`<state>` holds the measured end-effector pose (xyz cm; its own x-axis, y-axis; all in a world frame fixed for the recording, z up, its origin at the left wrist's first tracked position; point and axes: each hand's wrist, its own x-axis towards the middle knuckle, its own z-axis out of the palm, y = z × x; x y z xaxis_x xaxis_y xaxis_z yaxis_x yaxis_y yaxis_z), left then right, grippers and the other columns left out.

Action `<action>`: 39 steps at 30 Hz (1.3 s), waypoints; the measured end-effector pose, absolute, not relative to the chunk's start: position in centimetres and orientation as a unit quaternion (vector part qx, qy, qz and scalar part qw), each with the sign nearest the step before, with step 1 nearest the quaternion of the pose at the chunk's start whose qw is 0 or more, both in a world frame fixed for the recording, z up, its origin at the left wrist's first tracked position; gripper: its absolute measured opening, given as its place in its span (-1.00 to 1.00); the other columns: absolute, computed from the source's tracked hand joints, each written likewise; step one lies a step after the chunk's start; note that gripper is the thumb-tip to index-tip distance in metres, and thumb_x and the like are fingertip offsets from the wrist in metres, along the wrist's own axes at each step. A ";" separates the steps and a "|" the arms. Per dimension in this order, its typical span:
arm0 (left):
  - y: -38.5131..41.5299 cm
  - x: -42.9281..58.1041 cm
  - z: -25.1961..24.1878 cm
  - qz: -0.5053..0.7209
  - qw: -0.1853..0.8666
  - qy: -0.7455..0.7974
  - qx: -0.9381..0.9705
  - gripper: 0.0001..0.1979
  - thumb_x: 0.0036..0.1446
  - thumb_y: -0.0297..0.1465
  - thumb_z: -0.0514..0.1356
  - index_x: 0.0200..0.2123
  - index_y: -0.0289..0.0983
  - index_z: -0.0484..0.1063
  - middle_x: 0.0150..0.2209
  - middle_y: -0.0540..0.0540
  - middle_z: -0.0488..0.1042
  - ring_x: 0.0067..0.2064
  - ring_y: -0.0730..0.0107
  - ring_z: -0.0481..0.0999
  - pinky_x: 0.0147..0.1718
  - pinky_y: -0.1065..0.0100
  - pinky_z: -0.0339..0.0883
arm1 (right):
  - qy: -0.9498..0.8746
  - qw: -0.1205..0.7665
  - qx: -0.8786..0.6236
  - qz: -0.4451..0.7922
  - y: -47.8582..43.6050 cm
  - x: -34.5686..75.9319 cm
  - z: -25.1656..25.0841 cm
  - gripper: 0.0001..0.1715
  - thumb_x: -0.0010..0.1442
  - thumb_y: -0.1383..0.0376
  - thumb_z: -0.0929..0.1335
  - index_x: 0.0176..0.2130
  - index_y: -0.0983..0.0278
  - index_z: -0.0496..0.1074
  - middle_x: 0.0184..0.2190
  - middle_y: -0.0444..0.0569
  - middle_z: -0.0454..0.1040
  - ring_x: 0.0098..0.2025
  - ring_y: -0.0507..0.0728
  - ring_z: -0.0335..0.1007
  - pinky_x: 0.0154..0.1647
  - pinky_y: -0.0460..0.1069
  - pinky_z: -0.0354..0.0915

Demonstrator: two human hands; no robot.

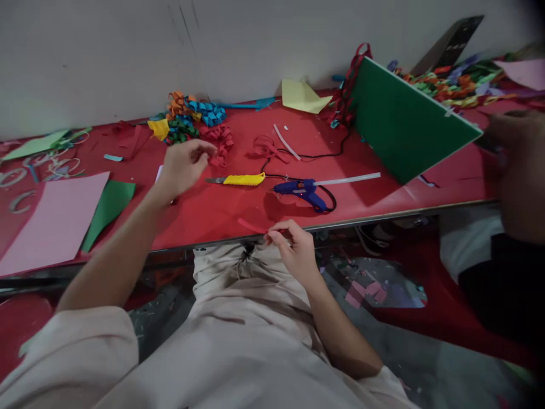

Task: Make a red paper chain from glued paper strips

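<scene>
right hand [297, 250] with its grip pinched on a skinny red paper strip [252, 225] over the table [204, 218] edge, left hand [182, 166] up by some red paper curls [220, 137], can't tell if that grip's apart or together, yellow cutter [244, 180] lying near a blue glue gun [303, 192]

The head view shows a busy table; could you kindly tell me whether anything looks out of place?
Two things: the yellow utility knife lies with its blade exposed near the left hand, seemingly a cutting risk; and pink paper scraps lie scattered below the red table's edge, as if dropped.
</scene>
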<state>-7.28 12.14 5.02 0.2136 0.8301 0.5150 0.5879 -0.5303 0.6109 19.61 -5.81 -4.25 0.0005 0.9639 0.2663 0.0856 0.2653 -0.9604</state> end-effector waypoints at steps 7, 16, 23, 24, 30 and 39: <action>3.1 -5.7 0.7 0.492 0.179 0.434 0.733 -0.76 0.37 -0.39 0.15 0.03 -0.25 0.53 -0.03 -0.19 0.57 -0.01 0.30 0.63 0.02 0.25 0.54 | -0.636 0.535 -0.473 0.291 -4.0 18.1 -3.0 -0.75 0.42 0.07 0.36 -0.14 0.20 0.45 -0.36 -0.09 0.66 -0.37 0.05 0.61 -0.34 -0.10 0.42; -1.7 -4.1 1.0 0.455 0.044 0.450 0.767 -0.62 0.36 -0.58 0.03 0.10 -0.22 0.51 0.04 -0.18 0.52 0.11 0.29 0.54 0.14 0.24 0.45 | -0.738 0.504 -0.401 0.200 -1.3 15.2 -2.1 -0.72 0.45 0.06 0.33 -0.16 0.21 0.44 -0.35 -0.11 0.61 -0.38 0.02 0.54 -0.32 -0.12 0.33; -3.1 -3.9 1.6 0.271 -0.054 0.469 0.839 -0.57 0.41 -0.57 0.02 0.25 -0.21 0.40 0.19 -0.24 0.50 0.17 0.17 0.53 0.23 0.05 0.22 | -0.692 0.501 -0.407 0.324 -1.4 14.0 -3.1 -0.76 0.45 0.08 0.32 -0.11 0.18 0.40 -0.23 -0.07 0.63 -0.25 0.06 0.59 -0.20 -0.06 0.43; -3.2 -3.8 1.8 0.249 -0.071 0.473 0.842 -0.58 0.42 -0.56 0.02 0.26 -0.21 0.39 0.20 -0.25 0.50 0.14 0.17 0.55 0.22 0.02 0.20 | -0.681 0.504 -0.405 0.345 -1.4 13.8 -3.2 -0.77 0.44 0.09 0.31 -0.10 0.19 0.40 -0.23 -0.07 0.62 -0.26 0.06 0.59 -0.21 -0.06 0.43; -4.4 -2.3 2.6 0.225 -0.107 0.496 0.832 -0.59 0.42 -0.52 0.03 0.25 -0.27 0.41 0.25 -0.33 0.46 0.25 0.01 0.48 0.29 -0.12 0.21 | -0.591 0.577 -0.372 0.423 -1.4 12.6 -3.7 -0.82 0.39 0.15 0.38 -0.10 0.18 0.41 -0.23 -0.11 0.55 -0.28 0.02 0.52 -0.22 -0.09 0.44; -4.4 -2.7 0.4 0.580 0.066 0.539 0.607 -0.60 0.38 -0.27 0.24 0.23 -0.18 0.40 0.18 -0.26 0.48 0.15 0.19 0.55 0.07 0.22 0.52 | -0.507 0.579 -0.356 0.531 -0.8 12.2 -2.5 -0.63 0.33 -0.04 0.40 -0.15 0.17 0.34 -0.44 -0.18 0.54 -0.42 0.04 0.56 -0.29 -0.04 0.51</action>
<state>-2.75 -4.44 0.44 -0.2541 0.7311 0.6332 0.5787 -0.4097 0.7052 12.23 -0.76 -2.50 -0.0765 0.9750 0.2085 -0.2531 0.1833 -0.9499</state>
